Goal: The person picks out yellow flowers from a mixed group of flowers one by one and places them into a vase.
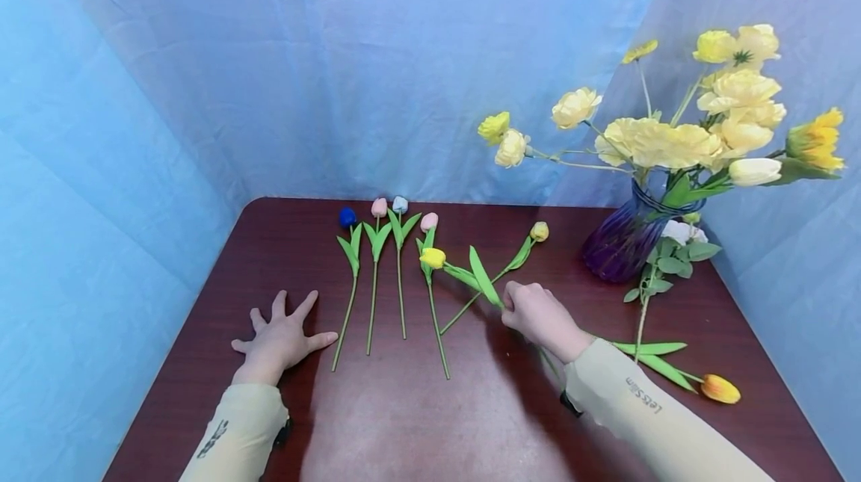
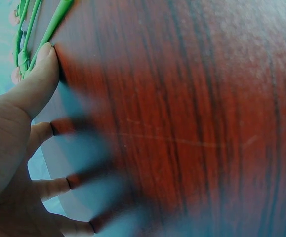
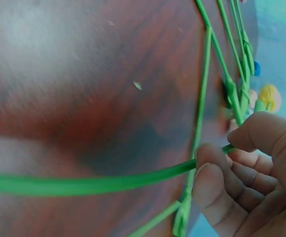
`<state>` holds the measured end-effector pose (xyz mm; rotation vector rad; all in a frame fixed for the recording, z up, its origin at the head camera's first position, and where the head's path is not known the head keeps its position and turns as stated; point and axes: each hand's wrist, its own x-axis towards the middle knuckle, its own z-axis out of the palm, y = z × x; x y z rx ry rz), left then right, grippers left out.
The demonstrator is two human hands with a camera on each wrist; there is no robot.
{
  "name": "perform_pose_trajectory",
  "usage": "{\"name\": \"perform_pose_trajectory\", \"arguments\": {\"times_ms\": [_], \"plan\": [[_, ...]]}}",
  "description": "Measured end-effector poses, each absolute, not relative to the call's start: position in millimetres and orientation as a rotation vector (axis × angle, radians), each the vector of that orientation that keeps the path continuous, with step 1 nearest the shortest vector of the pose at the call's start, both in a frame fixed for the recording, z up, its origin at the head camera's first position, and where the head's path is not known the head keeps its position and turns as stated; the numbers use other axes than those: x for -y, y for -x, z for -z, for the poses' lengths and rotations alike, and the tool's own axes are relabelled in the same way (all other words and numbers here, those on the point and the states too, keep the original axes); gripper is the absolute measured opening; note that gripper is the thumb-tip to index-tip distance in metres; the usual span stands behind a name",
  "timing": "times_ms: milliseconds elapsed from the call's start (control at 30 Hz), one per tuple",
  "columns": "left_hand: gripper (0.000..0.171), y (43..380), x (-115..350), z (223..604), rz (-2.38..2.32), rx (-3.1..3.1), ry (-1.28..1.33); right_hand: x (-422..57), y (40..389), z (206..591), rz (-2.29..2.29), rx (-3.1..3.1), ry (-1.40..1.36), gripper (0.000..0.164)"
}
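My right hand (image 1: pixel 541 321) pinches the green stem (image 3: pixel 108 183) of a yellow tulip (image 1: pixel 433 258) between thumb and fingers, above the table. The bloom points left, over the stem of a pink tulip (image 1: pixel 429 223). Beneath it lies another yellow tulip (image 1: pixel 539 232), set at a slant. My left hand (image 1: pixel 279 341) rests on the tabletop with fingers spread; its thumb is at the lower stem of the dark blue tulip (image 1: pixel 347 217). Beside that lie a second pink tulip (image 1: pixel 380 208) and a light blue tulip (image 1: pixel 400 205).
A purple-blue glass vase (image 1: pixel 617 243) with pale yellow flowers stands at the right rear of the brown table (image 1: pixel 403 430). Near my right forearm lie an orange tulip (image 1: pixel 720 389) and a white flower with leafy stem (image 1: pixel 666 265). Blue cloth (image 1: pixel 403 78) hangs behind.
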<state>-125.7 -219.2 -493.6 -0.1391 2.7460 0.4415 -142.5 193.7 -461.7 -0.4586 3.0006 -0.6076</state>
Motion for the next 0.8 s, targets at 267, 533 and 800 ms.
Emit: {"name": "perform_pose_trajectory", "arguments": {"times_ms": [267, 533, 800], "plan": [[0.097, 126.3, 219.8, 495.8, -0.447, -2.745, 0.149, -201.1, 155.1, 424.8, 0.443, -3.163, 0.786, 0.021], [0.096, 125.7, 219.9, 495.9, -0.456, -2.746, 0.153, -220.7, 164.2, 388.6, 0.215, -3.434, 1.271, 0.018], [0.096, 125.6, 219.5, 496.3, -0.448, -2.732, 0.158, -237.0, 163.6, 359.5, 0.100, -3.483, 1.557, 0.011]]}}
